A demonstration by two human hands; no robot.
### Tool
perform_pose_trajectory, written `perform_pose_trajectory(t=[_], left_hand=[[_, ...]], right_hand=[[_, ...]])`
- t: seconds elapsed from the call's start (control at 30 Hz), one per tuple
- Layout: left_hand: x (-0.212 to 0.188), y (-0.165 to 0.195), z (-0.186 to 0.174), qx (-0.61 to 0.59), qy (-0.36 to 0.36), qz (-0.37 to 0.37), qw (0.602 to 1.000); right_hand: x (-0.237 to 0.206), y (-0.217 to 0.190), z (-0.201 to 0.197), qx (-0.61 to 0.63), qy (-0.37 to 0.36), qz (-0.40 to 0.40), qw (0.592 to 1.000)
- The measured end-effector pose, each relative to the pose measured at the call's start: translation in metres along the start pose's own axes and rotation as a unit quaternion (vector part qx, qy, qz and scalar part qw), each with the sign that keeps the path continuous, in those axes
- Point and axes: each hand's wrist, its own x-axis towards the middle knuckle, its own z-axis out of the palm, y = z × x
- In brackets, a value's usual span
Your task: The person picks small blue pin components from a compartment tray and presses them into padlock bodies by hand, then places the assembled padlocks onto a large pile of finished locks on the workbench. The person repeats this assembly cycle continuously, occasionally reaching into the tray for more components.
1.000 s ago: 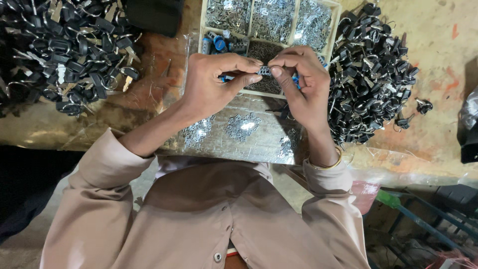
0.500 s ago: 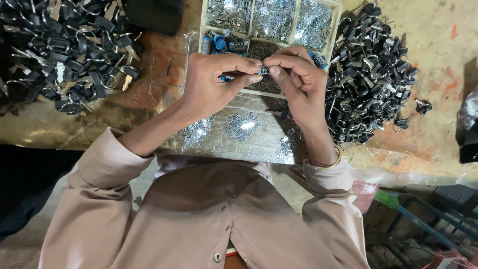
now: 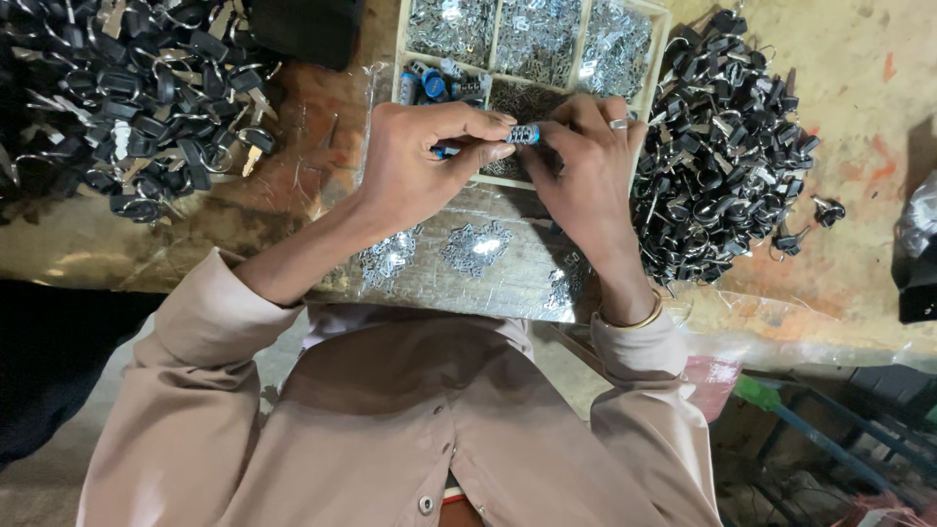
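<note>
Barely shifted since a moment ago: cylinder (image 3: pixel 522 134) pinched as before between left hand (image 3: pixel 415 161) and right hand (image 3: pixel 586 166), over the tray (image 3: pixel 662 39).
Head view: one small metal piece, likely light, stiff, slick; best gripped at the ends. Two key heaps (image 3: pixel 127 98); tray compartments uncountable, partly hidden.

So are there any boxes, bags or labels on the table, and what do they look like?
Wooden tray: top middle, pale, divided into compartments of small silvery parts.
Clear plastic sheet: under the hands, shiny, with small heaps of metal bits.
Black box: top, left of the tray, dark and plain.
No labels, signs or screens show.
</note>
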Motion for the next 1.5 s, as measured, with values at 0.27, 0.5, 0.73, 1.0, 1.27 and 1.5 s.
perform_pose_trajectory(t=[0.27,0.5,0.73,1.0,1.27,1.5], left_hand=[[0.002,0.001,-0.002,-0.002,0.001,-0.003,1.0],[0.003,0.002,-0.001,0.017,-0.005,0.003,1.0],[0.003,0.002,-0.001,0.036,-0.006,0.001,0.999],[0.003,0.0,-0.002,0.032,-0.001,0.01,0.999],[0.001,0.002,-0.002,0.024,-0.001,0.014,1.0],[-0.012,0.022,-0.011,0.032,0.004,0.041,0.999]], right_hand=[[-0.002,0.007,-0.004,0.05,0.055,0.031,0.997],[-0.006,0.002,-0.002,0.405,0.043,0.075,0.91],[-0.003,-0.005,-0.005,0.29,0.045,0.041,0.955],[0.002,-0.007,-0.011,0.24,0.043,-0.006,0.97],[0.004,-0.003,-0.034,0.187,0.067,-0.021,0.98],[-0.05,0.004,-0.059,0.083,-0.023,-0.009,0.996]])
